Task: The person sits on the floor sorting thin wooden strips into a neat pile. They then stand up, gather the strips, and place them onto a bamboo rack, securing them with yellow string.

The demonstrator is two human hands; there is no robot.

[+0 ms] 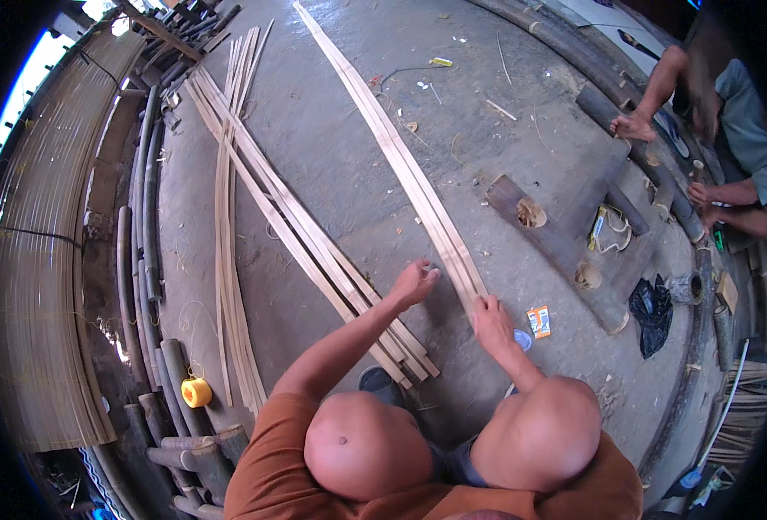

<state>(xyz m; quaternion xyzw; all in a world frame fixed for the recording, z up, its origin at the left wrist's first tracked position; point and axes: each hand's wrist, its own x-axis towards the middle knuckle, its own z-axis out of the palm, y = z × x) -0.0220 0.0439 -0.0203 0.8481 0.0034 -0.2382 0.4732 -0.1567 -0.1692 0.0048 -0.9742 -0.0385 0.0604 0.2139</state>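
Observation:
Long pale bamboo strips [418, 191] lie side by side on the grey floor, running from my right hand to the far end of the room. My right hand [492, 324] has its fingers closed round their near end. Just left of these strips, my left hand [414, 283] hovers with fingers curled together; anything inside them is too small to make out. Beneath my left forearm, a second bundle of bamboo strips [301, 230] slants across the floor. More thin strips [225, 260] lie farther left, crossing that bundle at its far part.
An orange-and-white packet [539, 321] and a round bluish lid [522, 341] lie beside my right hand. A wooden frame [565, 251] and black plastic bag [651, 314] are to the right, near another person's hand [633, 126]. A yellow twine roll [196, 392] sits at left by bamboo poles [148, 191].

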